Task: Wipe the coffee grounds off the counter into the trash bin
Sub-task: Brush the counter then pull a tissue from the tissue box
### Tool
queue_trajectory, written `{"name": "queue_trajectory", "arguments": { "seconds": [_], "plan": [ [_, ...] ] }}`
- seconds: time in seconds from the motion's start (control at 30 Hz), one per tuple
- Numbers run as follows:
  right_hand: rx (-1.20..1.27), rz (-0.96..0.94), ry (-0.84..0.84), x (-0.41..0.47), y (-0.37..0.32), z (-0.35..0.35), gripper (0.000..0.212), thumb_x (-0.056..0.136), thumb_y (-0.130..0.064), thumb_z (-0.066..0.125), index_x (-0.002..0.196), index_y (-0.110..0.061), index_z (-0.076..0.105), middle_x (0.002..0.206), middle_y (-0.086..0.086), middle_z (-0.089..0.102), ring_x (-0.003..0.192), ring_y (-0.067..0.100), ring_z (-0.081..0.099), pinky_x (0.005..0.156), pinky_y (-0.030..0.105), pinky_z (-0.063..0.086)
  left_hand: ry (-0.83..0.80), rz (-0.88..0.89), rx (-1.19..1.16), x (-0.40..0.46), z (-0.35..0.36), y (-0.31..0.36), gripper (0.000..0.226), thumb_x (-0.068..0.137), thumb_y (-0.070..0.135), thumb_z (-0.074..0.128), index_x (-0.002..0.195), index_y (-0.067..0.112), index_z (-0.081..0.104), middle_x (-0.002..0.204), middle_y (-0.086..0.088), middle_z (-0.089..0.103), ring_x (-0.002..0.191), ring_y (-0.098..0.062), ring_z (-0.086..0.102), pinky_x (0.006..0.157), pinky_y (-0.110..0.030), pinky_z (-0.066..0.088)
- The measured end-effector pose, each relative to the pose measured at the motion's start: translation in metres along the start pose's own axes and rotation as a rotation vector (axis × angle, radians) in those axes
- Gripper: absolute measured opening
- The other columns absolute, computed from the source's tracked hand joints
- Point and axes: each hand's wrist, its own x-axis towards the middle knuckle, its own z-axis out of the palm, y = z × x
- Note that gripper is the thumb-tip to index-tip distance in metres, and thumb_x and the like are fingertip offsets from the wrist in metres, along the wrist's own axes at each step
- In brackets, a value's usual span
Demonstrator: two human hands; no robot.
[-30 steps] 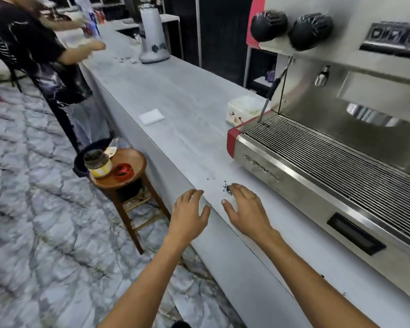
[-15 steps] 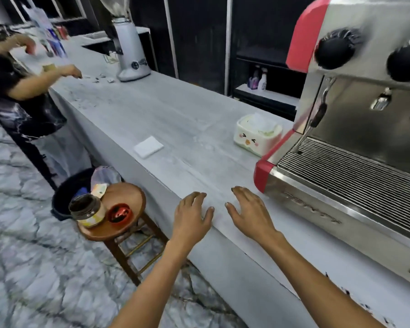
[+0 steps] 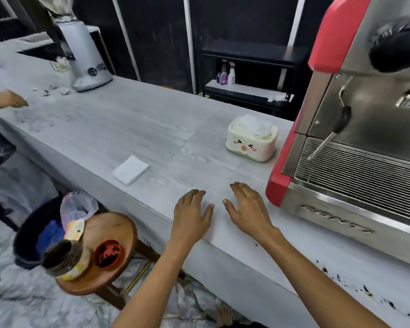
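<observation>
Dark coffee grounds (image 3: 365, 290) are scattered on the grey counter (image 3: 133, 129) at the lower right, in front of the espresso machine. My left hand (image 3: 191, 215) rests flat near the counter's front edge, fingers apart, holding nothing. My right hand (image 3: 247, 209) lies flat beside it, just left of the machine's red corner, also empty. A folded white cloth (image 3: 131, 169) lies on the counter to the left of my hands. A dark trash bin (image 3: 31, 235) with a bag in it stands on the floor below the counter.
The espresso machine (image 3: 355, 162) fills the right. A white tissue box (image 3: 251, 138) sits beside it. A wooden stool (image 3: 104, 247) holds a jar (image 3: 64, 260) and red lid (image 3: 109, 253). A grinder (image 3: 85, 58) stands far left, near another person's hand (image 3: 7, 101).
The view has swung left and up, so the grounds that lay by my right fingertips now sit at the lower right. Both hands stay flat and empty on the counter.
</observation>
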Motion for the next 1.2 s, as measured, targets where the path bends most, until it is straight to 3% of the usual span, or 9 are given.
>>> {"name": "queue_trajectory", "arguments": {
  "seconds": [0.57, 0.77, 0.9, 1.07, 1.2],
  "plan": [
    [0.056, 0.248, 0.189, 0.060, 0.003, 0.009, 0.056, 0.097, -0.041, 0.047, 0.145, -0.014, 0.038, 0.153, 0.002, 0.035, 0.143, 0.017, 0.026, 0.119, 0.035, 0.020, -0.125, 0.151, -0.146, 0.136, 0.013, -0.009, 0.052, 0.096, 0.041, 0.056, 0.141, 0.016, 0.049, 0.146, -0.007, 0.049, 0.133, -0.027, 0.046, 0.107, -0.047, 0.042],
    [0.097, 0.352, 0.310, 0.088, -0.012, 0.001, 0.056, 0.096, -0.044, 0.047, 0.144, -0.015, 0.041, 0.149, 0.002, 0.042, 0.138, 0.017, 0.033, 0.115, 0.035, 0.028, -0.182, 0.285, -0.217, 0.199, 0.011, 0.001, 0.054, 0.096, 0.038, 0.059, 0.142, 0.014, 0.048, 0.146, -0.008, 0.048, 0.132, -0.027, 0.046, 0.109, -0.039, 0.039],
    [0.135, 0.418, 0.420, 0.118, -0.015, -0.020, 0.053, 0.095, -0.037, 0.054, 0.140, -0.012, 0.044, 0.145, 0.003, 0.045, 0.134, 0.018, 0.036, 0.111, 0.032, 0.032, -0.185, 0.409, -0.280, 0.242, 0.005, 0.009, 0.050, 0.095, 0.033, 0.062, 0.139, 0.013, 0.050, 0.141, -0.009, 0.052, 0.126, -0.029, 0.050, 0.099, -0.029, 0.036],
    [0.085, 0.525, 0.495, 0.163, -0.001, -0.049, 0.049, 0.093, -0.032, 0.056, 0.135, -0.006, 0.048, 0.138, 0.010, 0.050, 0.124, 0.028, 0.047, 0.104, 0.041, 0.039, -0.260, 0.487, -0.342, 0.289, 0.011, 0.018, 0.069, 0.088, 0.057, 0.052, 0.143, 0.016, 0.042, 0.144, -0.005, 0.045, 0.128, -0.025, 0.046, 0.103, -0.037, 0.043],
    [0.064, 0.662, 0.505, 0.206, 0.023, -0.063, 0.051, 0.094, -0.033, 0.054, 0.137, -0.006, 0.046, 0.141, 0.012, 0.049, 0.125, 0.032, 0.047, 0.104, 0.043, 0.039, -0.332, 0.501, -0.357, 0.314, 0.023, 0.028, 0.077, 0.087, 0.061, 0.051, 0.147, 0.017, 0.033, 0.152, -0.005, 0.034, 0.136, -0.026, 0.038, 0.108, -0.047, 0.042]
  ]
}}
